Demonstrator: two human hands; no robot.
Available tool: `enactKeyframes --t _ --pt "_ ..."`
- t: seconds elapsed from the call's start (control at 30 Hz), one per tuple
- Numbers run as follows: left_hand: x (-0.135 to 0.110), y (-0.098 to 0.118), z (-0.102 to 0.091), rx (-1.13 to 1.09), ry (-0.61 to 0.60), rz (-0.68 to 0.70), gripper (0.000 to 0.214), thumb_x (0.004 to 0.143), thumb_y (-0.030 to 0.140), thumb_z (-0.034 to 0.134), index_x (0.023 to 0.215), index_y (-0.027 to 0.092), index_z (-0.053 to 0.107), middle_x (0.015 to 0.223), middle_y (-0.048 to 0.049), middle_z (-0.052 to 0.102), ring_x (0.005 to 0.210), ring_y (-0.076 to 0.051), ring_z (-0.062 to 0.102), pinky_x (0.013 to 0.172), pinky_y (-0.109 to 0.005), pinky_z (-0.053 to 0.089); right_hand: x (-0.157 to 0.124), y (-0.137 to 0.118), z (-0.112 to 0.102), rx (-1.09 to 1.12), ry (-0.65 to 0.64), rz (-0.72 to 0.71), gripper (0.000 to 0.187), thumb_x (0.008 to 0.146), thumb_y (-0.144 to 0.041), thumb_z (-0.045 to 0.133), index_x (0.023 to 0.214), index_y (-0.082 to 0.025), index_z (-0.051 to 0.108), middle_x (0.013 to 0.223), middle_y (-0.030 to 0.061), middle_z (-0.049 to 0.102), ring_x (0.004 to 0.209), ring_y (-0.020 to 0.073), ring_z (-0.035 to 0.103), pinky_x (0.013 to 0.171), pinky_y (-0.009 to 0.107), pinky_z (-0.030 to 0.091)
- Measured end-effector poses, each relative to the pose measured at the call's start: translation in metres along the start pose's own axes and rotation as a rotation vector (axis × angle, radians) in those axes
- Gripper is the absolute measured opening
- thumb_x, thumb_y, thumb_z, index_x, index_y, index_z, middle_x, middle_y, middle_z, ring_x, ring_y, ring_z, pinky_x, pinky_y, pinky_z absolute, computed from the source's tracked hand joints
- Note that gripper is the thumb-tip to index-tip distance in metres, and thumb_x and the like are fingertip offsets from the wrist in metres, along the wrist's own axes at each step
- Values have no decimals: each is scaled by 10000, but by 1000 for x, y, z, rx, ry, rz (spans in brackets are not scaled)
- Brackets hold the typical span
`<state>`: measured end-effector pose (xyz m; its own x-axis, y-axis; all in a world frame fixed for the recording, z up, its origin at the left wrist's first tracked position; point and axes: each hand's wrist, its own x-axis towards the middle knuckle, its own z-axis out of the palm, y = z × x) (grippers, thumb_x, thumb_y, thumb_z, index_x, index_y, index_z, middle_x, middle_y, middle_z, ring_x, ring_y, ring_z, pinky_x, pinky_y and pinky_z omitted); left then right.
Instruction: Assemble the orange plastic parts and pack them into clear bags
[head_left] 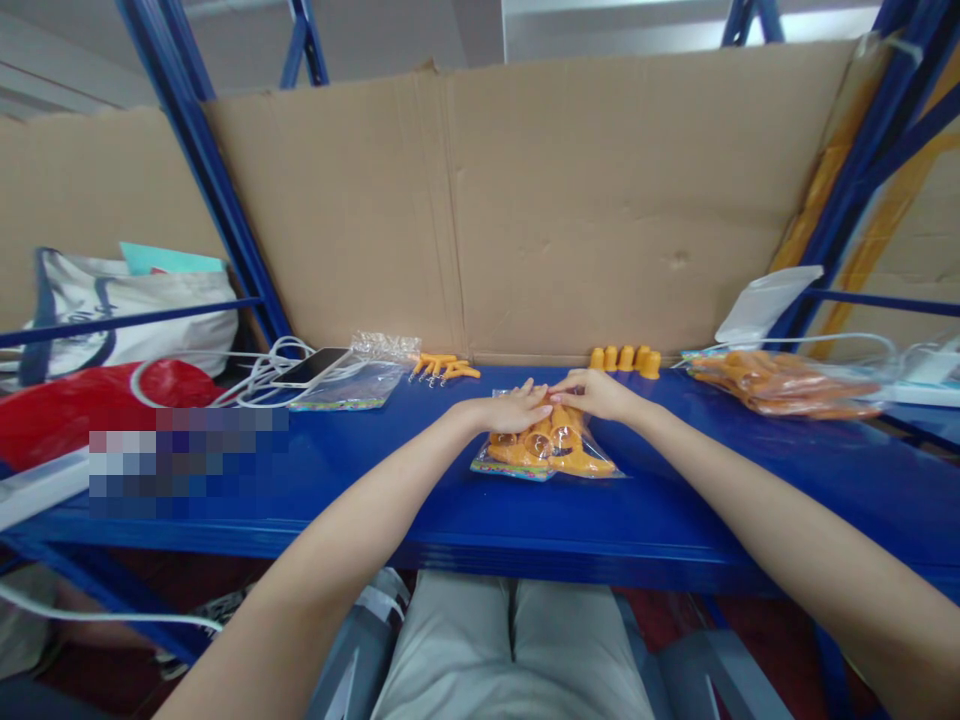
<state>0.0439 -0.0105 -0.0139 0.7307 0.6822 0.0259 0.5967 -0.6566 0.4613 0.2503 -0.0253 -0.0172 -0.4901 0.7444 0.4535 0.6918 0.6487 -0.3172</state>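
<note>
A clear plastic bag (551,460) filled with orange plastic pieces lies on the blue tabletop in front of me. My left hand (517,408) rests flat over the bag's left and far part, fingers stretched out. From the right, my right hand (596,395) reaches to the bag's far end, its thumb and fingers drawn together at the bag's edge beside my left fingertips. Part of the bag's far edge is hidden under the hands. Behind the left hand lies a bunch of orange pieces with small metal clasps (442,368). Several orange thimble-like caps (626,360) stand beyond my right hand.
Filled bags of orange pieces (772,385) lie at the right. At the left are a clear bag (360,385), a phone (311,368), white cables (259,370) and a red bag (180,385). A cardboard wall (562,200) and blue posts (217,200) bound the table (360,490).
</note>
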Motion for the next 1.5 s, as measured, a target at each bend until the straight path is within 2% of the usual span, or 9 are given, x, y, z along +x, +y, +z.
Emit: enactKeyframes --t 0.27,0.5,0.63,0.8,0.9,1.03,1.2,1.37,1.5 --pt "9 -5 -3 23 134 -46 445 965 321 334 1389 255 454 1486 2 365 1418 -182 248 1156 -337 165 2 4 12 -187 96 85 297 889 -185 482 1037 -174 739 864 96 652 803 183 592 762 297 466" --pt "5 -7 -5 214 298 -210 466 973 315 300 1394 204 466 1401 -57 494 1303 -228 457 1099 -324 293 0 9 19 -205 117 0 334 905 -189 432 1101 -171 702 987 110 634 952 205 585 891 341 465" --pt "0 -3 -4 309 358 -271 464 966 348 317 1369 213 503 1340 -66 566 1222 -249 537 1062 -343 349 0 4 19 -278 86 57 339 917 -200 422 1113 -148 693 1025 131 634 977 223 580 907 347 450" --pt "-2 3 -5 368 369 -333 484 954 414 313 1188 177 664 1150 -126 682 1116 -282 603 958 -350 434 -1 -6 17 -371 44 129 335 934 -217 415 1135 -155 677 1040 143 622 981 239 573 876 345 433" --pt "-1 4 -6 409 370 -355 467 945 411 320 1138 204 692 1102 -109 703 1080 -258 622 917 -314 452 -2 -10 15 -431 45 147 320 937 -244 424 1108 -148 676 1020 152 624 971 247 565 859 353 422" --pt "-1 5 -7 436 363 -358 472 942 406 315 1111 200 705 1103 -112 702 1071 -257 627 893 -307 462 -3 -11 13 -480 56 169 303 937 -275 431 1071 -132 662 1000 150 635 962 243 569 867 354 417" --pt "-1 4 -7 430 370 -322 480 945 384 314 1054 153 720 1098 -142 699 1069 -284 627 889 -335 463 -3 -7 11 -401 39 146 260 928 -241 441 1028 -101 636 981 154 642 906 220 603 849 315 435" --pt "0 1 -5 375 385 -301 453 954 370 317 1125 150 675 1160 -110 680 1106 -243 610 927 -292 438 -2 2 14 -378 36 170 243 921 -242 453 1032 -112 625 954 136 652 890 204 612 823 288 441" --pt "2 0 -5 327 375 -270 450 956 350 319 1168 136 654 1227 -117 644 1153 -260 584 983 -314 405 -2 8 15 -352 50 167 213 912 -244 464 987 -135 631 888 108 660 835 188 610 763 271 448"
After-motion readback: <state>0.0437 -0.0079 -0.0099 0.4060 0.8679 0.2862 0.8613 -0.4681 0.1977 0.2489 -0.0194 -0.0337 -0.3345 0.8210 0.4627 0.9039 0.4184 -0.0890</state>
